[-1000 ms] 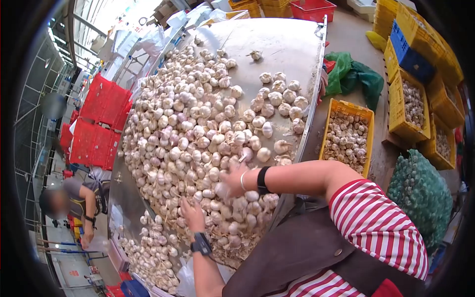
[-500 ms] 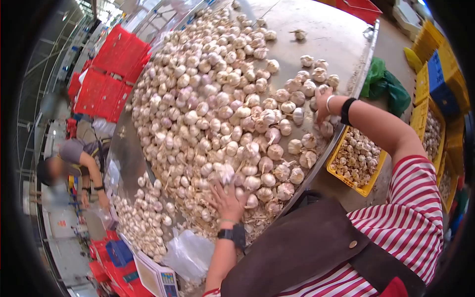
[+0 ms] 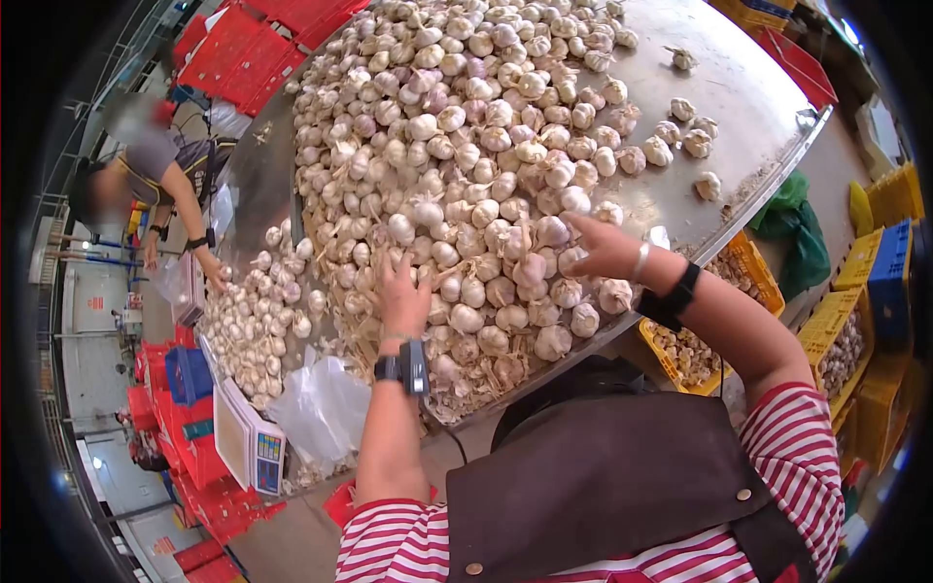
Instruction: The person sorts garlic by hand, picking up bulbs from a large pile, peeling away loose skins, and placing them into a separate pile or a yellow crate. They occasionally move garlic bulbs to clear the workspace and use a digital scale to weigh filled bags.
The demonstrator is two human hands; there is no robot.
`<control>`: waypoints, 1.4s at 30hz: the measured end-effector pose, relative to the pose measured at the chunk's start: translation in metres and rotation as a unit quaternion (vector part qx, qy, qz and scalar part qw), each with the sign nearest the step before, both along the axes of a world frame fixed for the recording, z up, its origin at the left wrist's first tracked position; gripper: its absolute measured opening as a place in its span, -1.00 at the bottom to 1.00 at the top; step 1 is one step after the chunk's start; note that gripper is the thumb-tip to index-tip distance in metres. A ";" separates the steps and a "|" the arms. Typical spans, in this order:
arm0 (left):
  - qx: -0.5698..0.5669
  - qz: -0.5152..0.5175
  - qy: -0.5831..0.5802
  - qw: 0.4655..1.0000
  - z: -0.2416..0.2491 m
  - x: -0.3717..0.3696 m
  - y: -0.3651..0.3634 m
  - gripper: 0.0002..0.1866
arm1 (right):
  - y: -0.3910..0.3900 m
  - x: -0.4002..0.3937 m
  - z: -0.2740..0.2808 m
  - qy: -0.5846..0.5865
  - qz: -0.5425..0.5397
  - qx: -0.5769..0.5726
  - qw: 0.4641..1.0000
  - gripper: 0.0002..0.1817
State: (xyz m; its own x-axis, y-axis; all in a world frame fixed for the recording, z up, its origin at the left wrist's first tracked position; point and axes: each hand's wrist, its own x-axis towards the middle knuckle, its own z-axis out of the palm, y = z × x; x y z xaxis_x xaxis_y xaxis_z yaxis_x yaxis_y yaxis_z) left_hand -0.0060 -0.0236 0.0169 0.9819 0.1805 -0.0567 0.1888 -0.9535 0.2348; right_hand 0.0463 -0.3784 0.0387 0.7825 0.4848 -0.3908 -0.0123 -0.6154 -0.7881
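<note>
A large heap of garlic bulbs (image 3: 466, 185) covers much of the metal table (image 3: 739, 87). My left hand (image 3: 402, 299) rests on the near left part of the heap, fingers spread among the bulbs, holding nothing that I can see. At the heap's right side, my right hand (image 3: 607, 249) has its fingers stretched out over the bulbs and touches or hovers just above them. Dry skins and stalks (image 3: 486, 379) lie thickly along the near edge. Several loose bulbs (image 3: 698, 143) sit apart on the bare metal at the right.
A digital scale (image 3: 249, 437) and a clear plastic bag (image 3: 321, 408) lie at the lower left, beside a smaller garlic pile (image 3: 258, 321). Across the table a co-worker (image 3: 165, 180) reaches toward that pile. Yellow crates (image 3: 685, 360) of garlic stand below the table's right edge.
My right hand has left the bulbs near the right table edge and come inward over the heap. My left hand has shifted slightly left and up. The view has turned, and the co-worker reaches farther.
</note>
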 end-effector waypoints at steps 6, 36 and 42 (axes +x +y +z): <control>-0.082 0.006 -0.072 0.994 0.017 -0.084 -0.037 -0.69 | -0.047 0.002 0.030 -0.036 0.022 0.044 0.998 -0.54; -0.923 0.132 0.016 0.362 0.053 -0.126 -0.038 -0.62 | 0.028 0.020 -0.003 -0.296 0.039 -0.196 0.934 -0.75; -0.836 0.098 0.057 0.537 0.049 -0.155 -0.046 -0.74 | 0.047 0.020 -0.028 -0.304 0.049 -0.189 0.933 -0.69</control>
State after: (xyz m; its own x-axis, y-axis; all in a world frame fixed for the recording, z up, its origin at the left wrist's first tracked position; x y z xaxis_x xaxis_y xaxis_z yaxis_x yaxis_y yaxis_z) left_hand -0.1609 -0.0699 0.0656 0.9262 -0.1167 -0.3585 0.3514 0.6123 0.7082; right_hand 0.0664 -0.3316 0.0105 0.8738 0.4840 -0.0473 0.4375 -0.8247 -0.3584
